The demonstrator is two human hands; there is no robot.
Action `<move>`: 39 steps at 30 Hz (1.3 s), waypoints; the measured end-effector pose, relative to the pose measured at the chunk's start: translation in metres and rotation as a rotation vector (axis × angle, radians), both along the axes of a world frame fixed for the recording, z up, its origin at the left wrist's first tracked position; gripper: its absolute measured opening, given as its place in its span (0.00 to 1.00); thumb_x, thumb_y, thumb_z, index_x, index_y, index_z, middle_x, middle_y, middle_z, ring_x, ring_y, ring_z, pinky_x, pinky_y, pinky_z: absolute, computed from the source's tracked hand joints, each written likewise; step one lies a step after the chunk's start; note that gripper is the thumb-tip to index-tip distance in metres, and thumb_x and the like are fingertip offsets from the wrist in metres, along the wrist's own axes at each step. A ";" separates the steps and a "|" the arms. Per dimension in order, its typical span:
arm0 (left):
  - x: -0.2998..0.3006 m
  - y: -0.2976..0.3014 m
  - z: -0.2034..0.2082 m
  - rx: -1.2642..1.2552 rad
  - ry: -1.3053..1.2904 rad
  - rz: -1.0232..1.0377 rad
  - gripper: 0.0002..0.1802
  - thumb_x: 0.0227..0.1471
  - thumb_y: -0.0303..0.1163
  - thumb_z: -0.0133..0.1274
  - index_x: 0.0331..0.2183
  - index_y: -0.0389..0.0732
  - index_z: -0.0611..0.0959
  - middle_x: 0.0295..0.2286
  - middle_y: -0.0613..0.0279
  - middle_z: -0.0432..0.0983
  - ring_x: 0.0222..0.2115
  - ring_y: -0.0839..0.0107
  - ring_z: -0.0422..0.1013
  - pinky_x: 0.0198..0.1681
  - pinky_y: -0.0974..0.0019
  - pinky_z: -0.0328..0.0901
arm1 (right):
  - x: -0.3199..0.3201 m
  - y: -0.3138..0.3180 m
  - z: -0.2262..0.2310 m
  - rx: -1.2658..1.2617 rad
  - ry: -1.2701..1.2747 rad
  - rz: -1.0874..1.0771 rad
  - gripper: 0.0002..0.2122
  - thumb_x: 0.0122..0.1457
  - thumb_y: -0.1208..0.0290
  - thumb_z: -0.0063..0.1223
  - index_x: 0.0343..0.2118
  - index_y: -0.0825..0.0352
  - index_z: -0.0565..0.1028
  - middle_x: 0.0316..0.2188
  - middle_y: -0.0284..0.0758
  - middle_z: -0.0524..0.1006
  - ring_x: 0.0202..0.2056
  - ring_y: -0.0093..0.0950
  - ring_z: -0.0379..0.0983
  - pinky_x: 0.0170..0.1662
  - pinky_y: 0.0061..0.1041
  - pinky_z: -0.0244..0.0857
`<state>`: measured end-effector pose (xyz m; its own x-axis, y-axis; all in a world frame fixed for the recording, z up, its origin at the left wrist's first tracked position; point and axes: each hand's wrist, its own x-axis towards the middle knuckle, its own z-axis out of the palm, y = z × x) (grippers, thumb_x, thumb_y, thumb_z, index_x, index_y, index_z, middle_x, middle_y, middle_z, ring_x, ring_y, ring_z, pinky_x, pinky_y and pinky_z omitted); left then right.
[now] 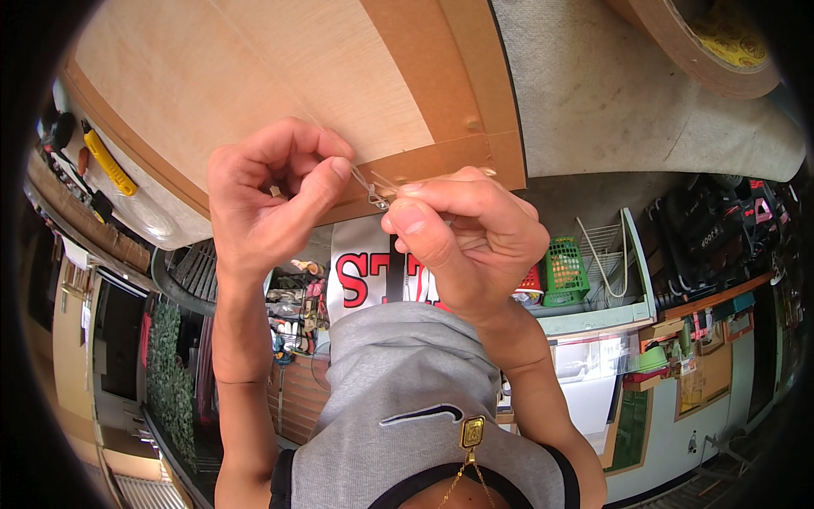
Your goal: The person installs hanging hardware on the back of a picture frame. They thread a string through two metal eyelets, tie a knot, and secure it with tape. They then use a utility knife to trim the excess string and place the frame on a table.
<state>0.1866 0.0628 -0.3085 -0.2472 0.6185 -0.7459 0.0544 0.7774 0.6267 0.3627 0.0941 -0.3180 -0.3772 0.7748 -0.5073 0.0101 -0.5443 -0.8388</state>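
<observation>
My left hand point(267, 204) pinches a thin pale cord point(359, 176) between thumb and forefinger. The cord runs to a small silvery metal fitting point(377, 201), where it looks looped or knotted. At that fitting, the thumb and forefinger of my right hand point(475, 242) are pressed together and partly cover it; a loose cord end sticks up beside them. Both hands are just over the near edge of a flat wooden panel point(254, 76), bordered with wide brown tape point(415, 51). I cannot make out whether the fitting is fixed to the panel.
A large roll of brown tape point(738, 81) rests on the pale covered work surface point(610, 110) at the far right. Left of the panel lies a yellow utility knife point(108, 159). A dark chair point(186, 271) and a green basket point(565, 267) stand below the surface.
</observation>
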 end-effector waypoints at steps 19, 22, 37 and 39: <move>0.014 -0.005 -0.003 0.091 0.114 0.200 0.01 0.44 0.18 0.54 0.25 0.32 0.79 0.17 0.73 0.71 0.17 0.90 0.61 0.19 0.83 0.53 | -0.010 -0.003 -0.005 0.305 -0.151 0.064 0.06 0.46 0.84 0.61 0.29 0.72 0.78 0.20 0.36 0.77 0.19 0.19 0.70 0.22 0.17 0.63; 0.015 -0.007 -0.006 0.141 0.169 0.226 0.02 0.43 0.16 0.54 0.25 0.32 0.80 0.17 0.72 0.71 0.18 0.89 0.62 0.19 0.83 0.54 | -0.015 -0.006 -0.007 0.406 -0.210 0.097 0.07 0.45 0.84 0.62 0.29 0.72 0.78 0.19 0.35 0.75 0.19 0.20 0.70 0.21 0.18 0.63; 0.015 -0.013 -0.008 0.166 0.218 0.264 0.05 0.42 0.14 0.53 0.25 0.32 0.80 0.17 0.69 0.73 0.17 0.87 0.65 0.20 0.83 0.58 | -0.024 -0.010 -0.014 0.743 -0.358 0.237 0.12 0.38 0.85 0.63 0.30 0.76 0.76 0.21 0.34 0.71 0.17 0.26 0.66 0.18 0.23 0.60; 0.013 -0.013 -0.008 0.169 0.219 0.244 0.05 0.41 0.14 0.54 0.25 0.32 0.80 0.17 0.69 0.73 0.17 0.88 0.64 0.20 0.83 0.57 | -0.025 -0.011 -0.014 0.784 -0.374 0.269 0.13 0.38 0.84 0.63 0.30 0.77 0.76 0.21 0.34 0.71 0.18 0.25 0.66 0.18 0.22 0.60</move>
